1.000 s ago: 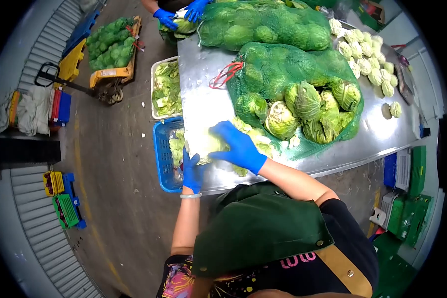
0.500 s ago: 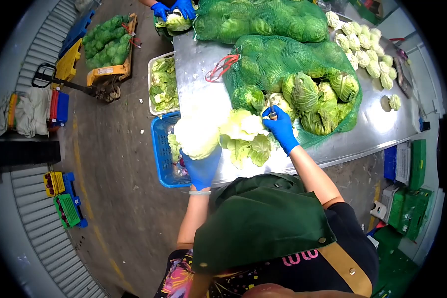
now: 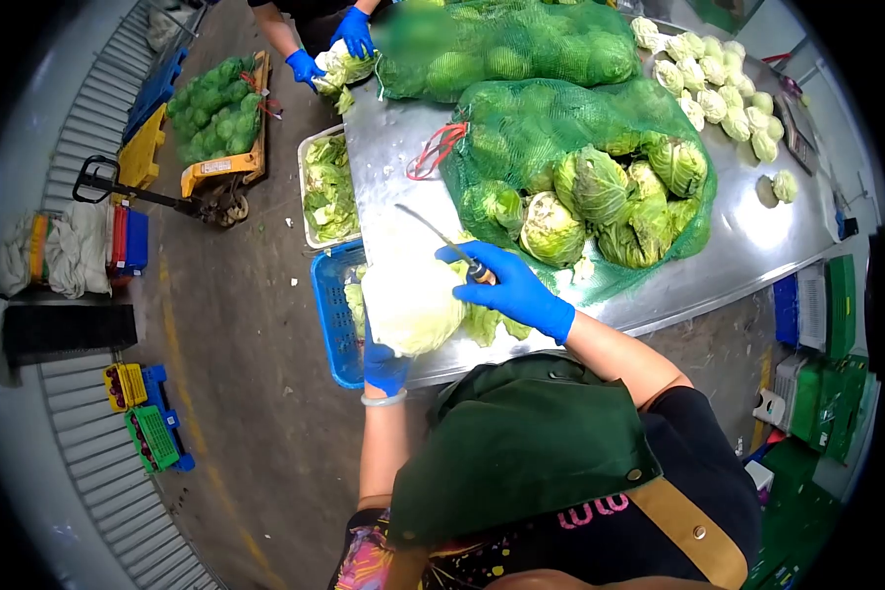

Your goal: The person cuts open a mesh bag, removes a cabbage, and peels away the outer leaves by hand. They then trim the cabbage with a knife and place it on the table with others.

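A large pale cabbage [image 3: 413, 307] rests in my left hand [image 3: 384, 368], whose blue-gloved fingers are wrapped round its near left side. My right hand [image 3: 519, 291], also gloved in blue, grips the wooden handle of a knife [image 3: 433, 228] and touches the cabbage's right side; the blade points up and left over the metal table [image 3: 383, 162]. Loose green leaves [image 3: 492, 324] lie beneath my right hand. Just beyond it, an open green mesh sack [image 3: 521, 123] shows untrimmed cabbages [image 3: 592, 187] at its mouth.
A blue basket [image 3: 332, 324] with leaves stands left of the cabbage, below a white crate [image 3: 310, 192] of leaves. Another full sack [image 3: 521, 49] lies at the back. Trimmed cabbages [image 3: 733, 98] sit at the right. A co-worker's gloved hands [image 3: 329, 54] hold a cabbage at the far left corner.
My right hand has moved left from the sack's mouth to the cabbage, and the knife blade now shows. The co-worker's hands have shifted and spread around their cabbage.
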The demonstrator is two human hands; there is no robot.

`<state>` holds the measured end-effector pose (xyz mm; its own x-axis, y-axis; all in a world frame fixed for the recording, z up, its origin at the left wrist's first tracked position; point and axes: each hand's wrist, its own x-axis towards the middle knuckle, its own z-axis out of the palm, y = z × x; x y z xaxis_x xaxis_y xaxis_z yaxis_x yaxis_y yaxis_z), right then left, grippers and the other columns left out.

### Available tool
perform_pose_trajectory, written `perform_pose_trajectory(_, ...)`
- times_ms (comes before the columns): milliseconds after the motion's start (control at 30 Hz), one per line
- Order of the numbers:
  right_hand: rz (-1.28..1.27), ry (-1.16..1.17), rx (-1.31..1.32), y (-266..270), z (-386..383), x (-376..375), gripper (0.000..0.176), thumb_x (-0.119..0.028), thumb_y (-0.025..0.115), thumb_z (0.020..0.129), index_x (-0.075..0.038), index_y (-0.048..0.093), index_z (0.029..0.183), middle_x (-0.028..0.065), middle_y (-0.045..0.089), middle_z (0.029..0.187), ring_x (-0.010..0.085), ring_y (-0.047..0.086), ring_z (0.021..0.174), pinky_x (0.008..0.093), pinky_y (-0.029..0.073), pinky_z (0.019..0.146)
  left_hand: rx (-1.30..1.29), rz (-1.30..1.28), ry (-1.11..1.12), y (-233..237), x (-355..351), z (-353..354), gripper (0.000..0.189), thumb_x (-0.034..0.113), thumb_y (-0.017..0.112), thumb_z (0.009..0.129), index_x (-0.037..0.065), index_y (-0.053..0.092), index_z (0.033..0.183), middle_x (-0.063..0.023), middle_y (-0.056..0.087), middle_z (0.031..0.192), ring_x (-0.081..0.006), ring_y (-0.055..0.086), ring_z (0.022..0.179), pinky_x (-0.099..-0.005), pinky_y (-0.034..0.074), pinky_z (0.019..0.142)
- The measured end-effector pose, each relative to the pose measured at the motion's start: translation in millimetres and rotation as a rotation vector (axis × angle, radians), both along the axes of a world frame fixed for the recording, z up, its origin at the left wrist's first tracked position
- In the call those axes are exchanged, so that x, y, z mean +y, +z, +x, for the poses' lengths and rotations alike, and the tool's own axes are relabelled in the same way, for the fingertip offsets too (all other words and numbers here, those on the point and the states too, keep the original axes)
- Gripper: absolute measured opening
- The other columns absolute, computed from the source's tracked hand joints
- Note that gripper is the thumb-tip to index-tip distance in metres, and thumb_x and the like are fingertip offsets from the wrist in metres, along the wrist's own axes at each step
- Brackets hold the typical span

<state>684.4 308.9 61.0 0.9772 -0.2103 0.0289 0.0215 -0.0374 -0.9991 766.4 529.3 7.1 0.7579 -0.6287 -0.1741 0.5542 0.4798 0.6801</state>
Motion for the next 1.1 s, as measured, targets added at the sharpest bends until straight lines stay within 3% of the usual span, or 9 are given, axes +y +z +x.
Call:
perform_pose_trajectory(100,-0.157,-0.106,0.002,-31,-13,-1,0.039,-0.014,0.067,0.088,-0.009,0.062,0.126,0.0065,0.065,0.112,0.0157,0.06,0.09,0.0306,0.049,0.08,-0.268,0.218,0.057,0,-4,4,0.099,0.025,0.085,0.068,0.007,0.031,0.15,-0.014,0.043,0.144,-0.0303,0.043,0.134,-0.0426,0.039,0.112)
perform_pose_trajectory(133,-0.284,-0.162,-0.035,-40,-17,-1,0.037,-0.01,0.064,0.09,-0.008,0.061,0.127,0.0063,0.064,0.11,0.0157,0.059,0.087,0.0296,0.049,0.078,-0.264,0.214,0.071,-8,-8,6,0.099,0.025,0.085,0.068,0.007,0.031,0.15,-0.014,0.043,0.144,-0.0303,0.043,0.134,-0.0426,0.039,0.112)
perform_pose_trajectory(200,-0.6,-0.131,-0.239,-58,-21,5,0.032,-0.012,0.062,0.092,-0.009,0.062,0.124,0.0127,0.063,0.102,0.0302,0.063,0.082,0.0358,0.052,0.072,-0.535,0.664,0.085,-51,-10,8,0.102,0.018,0.091,0.062,0.005,0.034,0.146,-0.0144,0.044,0.14,-0.0272,0.045,0.129,-0.0402,0.041,0.109)
perform_pose_trajectory(367,-0.789,-0.027,0.096,-122,-37,12,0.036,-0.026,0.06,0.094,-0.016,0.061,0.129,0.0111,0.067,0.1,0.0319,0.066,0.086,0.0401,0.054,0.072,-0.651,0.962,0.181,-149,-23,-17,0.1,0.016,0.093,0.061,0.003,0.037,0.142,-0.0177,0.047,0.133,-0.0279,0.05,0.122,-0.0381,0.046,0.102)
perform_pose_trajectory(433,-0.842,-0.001,0.179,-140,-36,12,0.04,-0.028,0.054,0.097,-0.021,0.056,0.136,0.0101,0.067,0.099,0.0308,0.067,0.085,0.0401,0.054,0.07,-0.545,1.104,0.197,-154,-34,-24,0.107,0.032,0.096,0.058,0.0,0.036,0.141,-0.0206,0.042,0.135,-0.0322,0.045,0.124,-0.0409,0.041,0.105)
perform_pose_trajectory(867,-1.16,0.161,0.206,-171,4,9,0.057,-0.011,0.048,0.089,-0.025,0.047,0.143,0.0098,0.064,0.089,0.0277,0.066,0.076,0.0411,0.053,0.062,-0.448,1.227,0.215,-142,-53,-22,0.104,0.028,0.095,0.059,-0.001,0.036,0.139,-0.0225,0.04,0.132,-0.0345,0.048,0.119,-0.0415,0.044,0.102)
perform_pose_trajectory(933,-1.007,0.035,0.222,-187,21,9,0.058,-0.011,0.049,0.088,-0.023,0.045,0.144,0.0106,0.064,0.091,0.0289,0.067,0.077,0.0416,0.053,0.065,-0.432,1.236,0.208,-144,-53,-29,0.104,0.027,0.095,0.059,-0.001,0.036,0.139,-0.0223,0.04,0.132,-0.0345,0.048,0.119,-0.0417,0.044,0.102)
perform_pose_trajectory(967,-0.842,-0.09,0.339,-197,37,3,0.042,-0.022,0.054,0.093,-0.021,0.056,0.135,0.0157,0.067,0.101,0.0345,0.066,0.086,0.0445,0.053,0.073,-0.535,1.223,0.232,-146,-54,-36,0.105,0.027,0.095,0.058,-0.001,0.035,0.14,-0.0221,0.039,0.132,-0.0343,0.048,0.119,-0.0422,0.044,0.102)
perform_pose_trajectory(1100,-0.634,0.008,0.37,-187,66,-15,0.04,-0.037,0.058,0.094,-0.015,0.063,0.127,0.019,0.069,0.105,0.0372,0.067,0.093,0.0439,0.053,0.081,-0.575,1.036,0.245,-166,-29,-31,0.106,0.024,0.096,0.056,0.001,0.035,0.141,-0.0185,0.042,0.133,-0.0314,0.047,0.121,-0.0428,0.043,0.104)
